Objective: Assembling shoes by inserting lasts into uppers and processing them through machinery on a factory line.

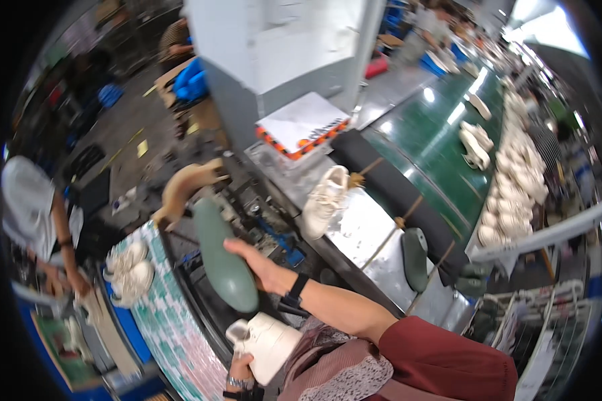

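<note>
My right hand (254, 264) grips a smooth green shoe last (221, 250) by its side, its long face turned up toward me. Close to my body, my left hand (241, 371) is closed around a cream sneaker (267, 347), just below the last's lower end. The last and this sneaker are apart. Behind the far end of the last stands a curved tan machine part (184, 187), over dark machinery with a blue piece (291, 248).
Another cream sneaker (324, 200) and a second green last (415, 260) lie by the green conveyor belt (421, 127). Cream shoes (512, 194) pile up beyond it. At left, shoes (130, 274) rest on a patterned bench (174, 321), near a co-worker (33, 207). A pillar (287, 47) stands ahead.
</note>
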